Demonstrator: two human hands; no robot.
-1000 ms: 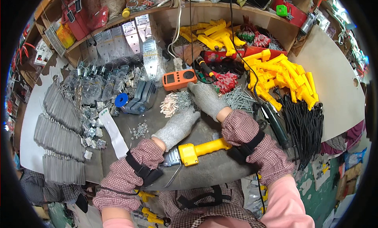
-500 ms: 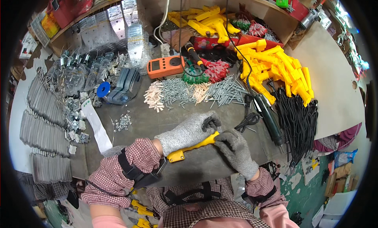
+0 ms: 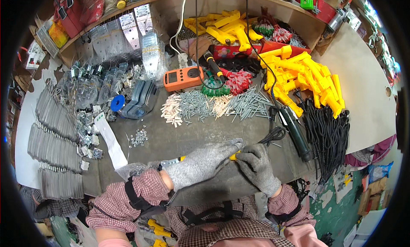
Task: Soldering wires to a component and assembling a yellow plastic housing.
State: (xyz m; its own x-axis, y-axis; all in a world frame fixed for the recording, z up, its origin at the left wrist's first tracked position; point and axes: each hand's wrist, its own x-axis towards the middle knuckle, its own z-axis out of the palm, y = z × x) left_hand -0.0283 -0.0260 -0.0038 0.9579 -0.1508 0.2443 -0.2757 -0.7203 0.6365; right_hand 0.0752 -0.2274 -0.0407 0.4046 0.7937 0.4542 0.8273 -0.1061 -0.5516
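Both my hands wear grey knit gloves and meet over one yellow plastic handle (image 3: 233,156) near the bench's front edge. My left hand (image 3: 203,163) lies back-up across it, fingers pointing right, wrapped over its middle and hiding most of it. Past the wrist side, a bit of yellow and a small metal plate (image 3: 170,162) stick out. At the handle's right end my right hand (image 3: 257,168) is closed, thumb and fingers pinching the tip. Whatever lies under the palms is hidden.
Behind my hands lie screws (image 3: 250,104), pale plugs (image 3: 172,109) and an orange meter (image 3: 183,78). To the right are a dark green electric screwdriver (image 3: 295,134), black cords (image 3: 326,138) and piled yellow handles (image 3: 305,78). Grey metal strips (image 3: 55,149) and small nuts (image 3: 139,137) lie left.
My left hand has slid over the handle, its fingers straightening and now covering most of it. The handle has turned, and a metal plate shows at its left end. My right hand stays at the tip.
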